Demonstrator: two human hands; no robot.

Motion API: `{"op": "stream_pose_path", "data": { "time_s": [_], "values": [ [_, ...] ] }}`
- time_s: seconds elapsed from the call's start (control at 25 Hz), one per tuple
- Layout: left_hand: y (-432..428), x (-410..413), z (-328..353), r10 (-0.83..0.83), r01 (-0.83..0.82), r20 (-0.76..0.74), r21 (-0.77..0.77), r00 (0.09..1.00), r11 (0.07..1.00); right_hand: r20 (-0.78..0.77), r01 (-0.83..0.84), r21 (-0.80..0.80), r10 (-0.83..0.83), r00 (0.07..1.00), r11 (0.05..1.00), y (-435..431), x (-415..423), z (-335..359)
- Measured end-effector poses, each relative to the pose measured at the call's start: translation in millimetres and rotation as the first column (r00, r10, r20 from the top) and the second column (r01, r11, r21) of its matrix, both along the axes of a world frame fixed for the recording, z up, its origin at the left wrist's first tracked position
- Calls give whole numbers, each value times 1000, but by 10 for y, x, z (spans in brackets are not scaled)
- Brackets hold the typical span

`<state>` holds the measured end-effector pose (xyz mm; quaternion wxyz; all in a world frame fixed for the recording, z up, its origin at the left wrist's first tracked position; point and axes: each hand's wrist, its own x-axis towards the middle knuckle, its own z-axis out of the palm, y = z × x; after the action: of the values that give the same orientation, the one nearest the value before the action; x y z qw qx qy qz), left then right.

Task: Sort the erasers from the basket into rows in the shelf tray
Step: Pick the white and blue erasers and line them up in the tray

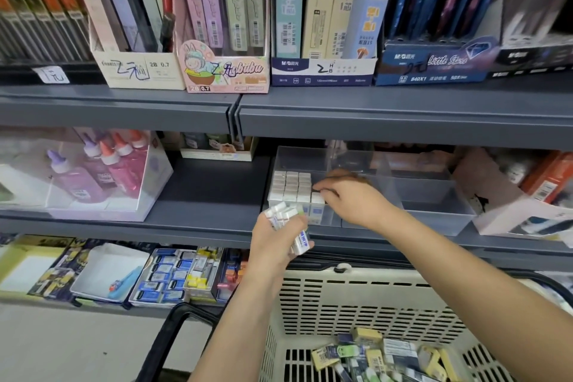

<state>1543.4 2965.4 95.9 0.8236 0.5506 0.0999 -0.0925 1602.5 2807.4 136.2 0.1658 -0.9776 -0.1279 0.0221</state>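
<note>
A clear plastic shelf tray point(434, 205) sits on the middle shelf. Its left part holds upright white erasers in rows point(291, 186). My left hand point(276, 242) grips a bundle of white erasers point(283, 215) just in front of the tray. My right hand point(347, 198) reaches into the tray, its fingertips on a white eraser point(317, 199) at the right end of the front row. Below, a beige slotted basket point(356, 298) holds several mixed erasers point(381, 357) in yellow, green and blue wrappers.
The upper shelf edge point(372, 115) overhangs the tray. A clear box of glue bottles point(99, 174) stands left on the same shelf; a white box point(508, 208) stands to the right. Lower shelf bins point(173, 276) hold small stationery. The basket's black handle point(173, 332) juts left.
</note>
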Motion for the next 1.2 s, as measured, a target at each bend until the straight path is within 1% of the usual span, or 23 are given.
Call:
{"op": "stream_pose_path", "data": {
  "time_s": [0.04, 0.08, 0.16, 0.24, 0.28, 0.32, 0.36, 0.4, 0.44, 0.48, 0.56, 0.6, 0.64, 0.68, 0.76, 0.8, 0.92, 0.96, 1.08, 1.16, 1.2],
  "values": [
    [4, 6, 8, -22, 21, -16, -52, 1000, 998, 38, 10, 75, -13, 999, 997, -2, -60, 29],
    [9, 12, 15, -48, 45, -30, -105, 998, 993, 45, 3, 177, -11, 999, 984, 5, -135, 59],
    [10, 10, 24, -124, 118, -28, -167, 992, 979, -39, -36, 368, 55, 998, 929, 53, -304, 95],
    [-3, -22, 38, -220, 216, 0, -178, 976, 960, -114, -40, 458, 103, 988, 888, 93, -453, 94],
    [-14, -45, 46, -261, 258, 9, -178, 965, 950, -138, -12, 522, 98, 986, 853, 81, -512, 102],
    [-20, -63, 55, -286, 283, 9, -172, 958, 944, -171, 42, 608, 79, 982, 793, 44, -565, 131],
    [-21, -80, 58, -289, 285, -1, -159, 957, 945, -201, 96, 685, 61, 978, 722, -18, -624, 167],
    [-18, -85, 63, -275, 271, -12, -137, 961, 953, -216, 126, 728, 51, 975, 673, -102, -683, 206],
    [-10, -94, 66, -255, 252, -20, -100, 967, 963, -230, 132, 734, 60, 971, 666, -196, -749, 239],
    [-9, -105, 75, -243, 241, -22, -58, 970, 969, -266, 130, 710, 92, 960, 692, -291, -823, 259],
    [-41, -152, 104, -261, 261, -15, 1, 965, 965, -380, 86, 571, 170, 909, 817, -432, -980, 252],
    [-71, -182, 113, -284, 284, -9, 15, 959, 959, -415, 50, 484, 179, 892, 874, -460, -1041, 231],
    [-106, -213, 121, -307, 307, -5, 29, 952, 951, -416, 42, 433, 158, 896, 901, -468, -1075, 205],
    [-142, -238, 126, -325, 325, -5, 45, 946, 945, -382, 68, 438, 117, 917, 897, -450, -1082, 190],
    [-201, -270, 126, -356, 355, 9, 51, 935, 934, -309, 136, 552, 50, 950, 823, -361, -1061, 199],
    [-221, -282, 117, -372, 371, 23, 34, 928, 928, -285, 136, 592, 48, 957, 795, -301, -1045, 200],
    [-224, -301, 112, -401, 402, 41, -36, 915, 915, -208, 84, 558, 41, 977, 825, -160, -1001, 150],
    [-208, -296, 113, -402, 404, 38, -71, 915, 912, -198, 90, 567, 29, 980, 819, -141, -984, 147],
    [-155, -257, 120, -389, 383, 5, -188, 921, 904, -225, 156, 659, -4, 974, 736, -162, -923, 175],
    [-134, -234, 125, -372, 362, -6, -215, 928, 907, -250, 189, 693, -15, 968, 696, -190, -869, 173],
    [-132, -220, 122, -360, 351, -7, -202, 933, 914, -258, 203, 704, -21, 966, 681, -194, -842, 161]
  ]
}}
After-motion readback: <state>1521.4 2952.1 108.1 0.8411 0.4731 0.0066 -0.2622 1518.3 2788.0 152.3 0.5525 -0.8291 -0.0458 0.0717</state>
